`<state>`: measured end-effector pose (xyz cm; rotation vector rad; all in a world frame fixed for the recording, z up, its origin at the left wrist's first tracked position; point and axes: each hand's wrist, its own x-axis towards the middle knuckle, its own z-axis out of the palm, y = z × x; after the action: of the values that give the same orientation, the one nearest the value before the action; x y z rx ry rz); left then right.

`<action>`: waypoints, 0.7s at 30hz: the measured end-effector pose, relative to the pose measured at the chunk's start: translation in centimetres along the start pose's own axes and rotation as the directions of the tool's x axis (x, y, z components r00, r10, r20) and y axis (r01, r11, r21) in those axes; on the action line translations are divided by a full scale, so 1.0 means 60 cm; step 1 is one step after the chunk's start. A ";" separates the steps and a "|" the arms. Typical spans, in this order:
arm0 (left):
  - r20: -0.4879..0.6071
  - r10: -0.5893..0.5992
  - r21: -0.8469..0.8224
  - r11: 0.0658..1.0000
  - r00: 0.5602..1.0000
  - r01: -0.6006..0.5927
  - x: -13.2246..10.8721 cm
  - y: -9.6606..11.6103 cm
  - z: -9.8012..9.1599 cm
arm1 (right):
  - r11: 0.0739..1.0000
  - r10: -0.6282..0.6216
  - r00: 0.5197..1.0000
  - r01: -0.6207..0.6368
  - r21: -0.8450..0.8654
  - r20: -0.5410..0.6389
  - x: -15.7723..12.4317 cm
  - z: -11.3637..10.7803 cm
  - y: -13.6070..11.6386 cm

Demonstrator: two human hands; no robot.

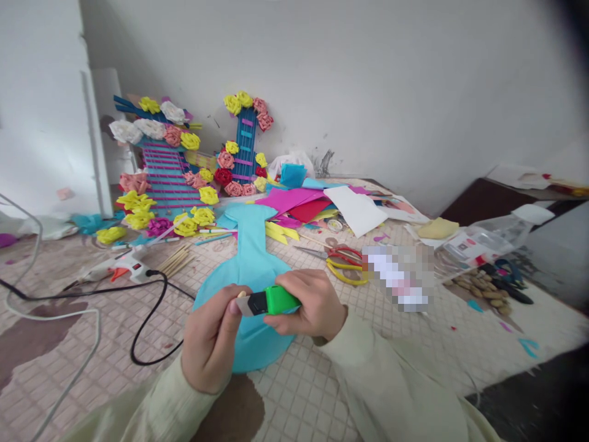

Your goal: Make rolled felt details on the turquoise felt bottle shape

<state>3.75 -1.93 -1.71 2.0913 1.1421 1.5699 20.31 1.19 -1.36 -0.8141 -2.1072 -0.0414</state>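
Observation:
My right hand [309, 302] is closed around a green utility knife [280, 301], its blade pointing left. With thumb and forefinger, my left hand [212, 334] pinches a small pale tan piece [242, 294], mostly hidden by the fingers; its kind does not show. The blade lies against the left thumb and close to that piece. Below both hands lies a light blue guitar-like shape [252, 242] with a round body and a long neck, flat on the table.
Red-and-yellow-handled scissors [347, 264] lie to the right, with a plastic bottle [488, 242] and peanuts [478, 288] beyond. A corded glue gun [133, 267] and wooden sticks [176, 261] are at left. Flower-decorated instrument models [168, 175] stand behind, beside coloured paper [289, 201].

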 end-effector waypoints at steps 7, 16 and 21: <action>0.023 0.017 0.012 1.000 1.000 -0.017 0.000 -0.002 -0.002 | 1.000 -0.008 1.000 0.008 0.013 -0.015 -0.001 0.000 0.001; 0.014 0.012 -0.045 0.999 1.000 -0.011 -0.003 -0.009 -0.005 | 1.000 -0.007 1.000 0.007 0.002 0.001 -0.001 0.004 0.000; -0.006 0.059 -0.095 0.994 0.998 -0.059 -0.007 -0.003 -0.004 | 0.999 -0.003 1.000 0.003 0.032 0.009 -0.003 0.008 -0.004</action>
<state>3.39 -2.15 -2.01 2.0788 0.9941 1.6208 19.91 1.03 -1.75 -0.7938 -2.1125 -0.0058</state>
